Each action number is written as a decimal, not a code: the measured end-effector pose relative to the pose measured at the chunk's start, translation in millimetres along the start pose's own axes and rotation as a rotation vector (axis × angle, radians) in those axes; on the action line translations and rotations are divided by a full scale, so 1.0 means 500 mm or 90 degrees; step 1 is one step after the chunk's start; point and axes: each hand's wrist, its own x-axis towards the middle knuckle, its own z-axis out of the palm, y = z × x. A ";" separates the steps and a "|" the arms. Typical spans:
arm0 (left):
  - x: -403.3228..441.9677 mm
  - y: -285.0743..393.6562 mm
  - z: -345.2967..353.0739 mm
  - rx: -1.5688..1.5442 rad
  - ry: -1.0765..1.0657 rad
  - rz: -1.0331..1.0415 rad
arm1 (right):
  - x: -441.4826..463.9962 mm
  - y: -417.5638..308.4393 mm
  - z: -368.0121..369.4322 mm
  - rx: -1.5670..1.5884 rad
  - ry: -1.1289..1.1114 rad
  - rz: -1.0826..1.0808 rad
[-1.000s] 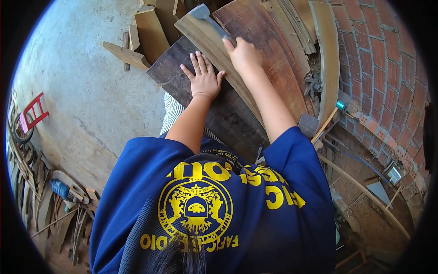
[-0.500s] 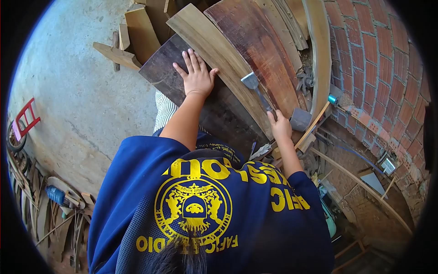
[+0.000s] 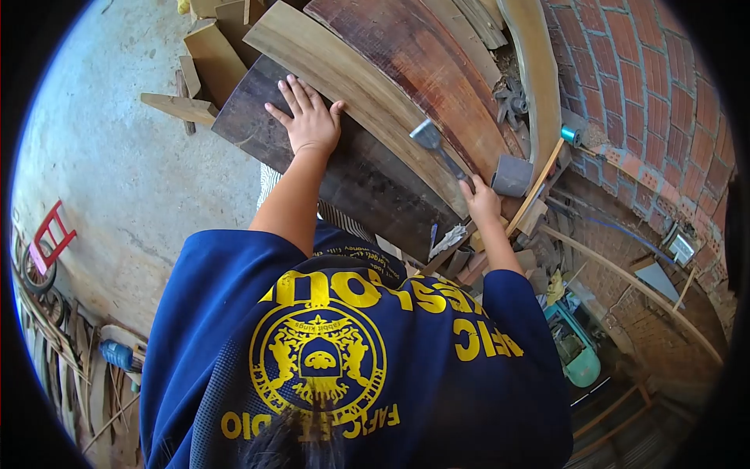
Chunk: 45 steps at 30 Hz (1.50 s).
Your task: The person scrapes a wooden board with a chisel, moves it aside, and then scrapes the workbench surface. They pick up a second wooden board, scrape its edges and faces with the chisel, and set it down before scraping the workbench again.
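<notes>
My left hand (image 3: 312, 127) lies flat with fingers spread on a dark brown board (image 3: 355, 168), near its upper end. In my right hand (image 3: 484, 205) is the handle of a scraper (image 3: 447, 160); its flat metal blade points up and left. The blade appears over a pale wooden plank (image 3: 351, 90) beside the dark board; whether it touches the wood I cannot tell. A reddish-brown board (image 3: 406, 59) lies just past the plank.
A grey block (image 3: 513, 175) and a teal roll (image 3: 572, 136) are near my right hand. A brick wall (image 3: 641, 94) rises at the right. Wood offcuts (image 3: 223, 59) stand at the upper left, beside the concrete floor (image 3: 133, 180). A red frame (image 3: 55, 238) is far left.
The whole view has shifted slightly, so the boards appear further left and up. My left hand stays spread on the dark board, and my right hand keeps the scraper over the pale plank.
</notes>
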 end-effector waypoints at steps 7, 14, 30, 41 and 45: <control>0.002 -0.003 0.008 0.012 0.015 0.001 | -0.057 0.130 0.013 -0.014 -0.035 0.053; 0.003 -0.006 0.026 -0.010 0.067 0.015 | -0.085 0.097 0.006 -0.027 -0.011 0.066; 0.007 -0.015 0.038 -0.043 0.093 0.033 | 0.021 0.015 0.001 0.042 0.011 -0.040; -0.001 -0.012 0.033 -0.056 0.100 0.037 | 0.051 -0.029 0.005 0.051 -0.020 -0.038; 0.008 -0.016 0.034 -0.043 0.097 0.043 | 0.064 -0.088 -0.033 0.082 -0.049 -0.038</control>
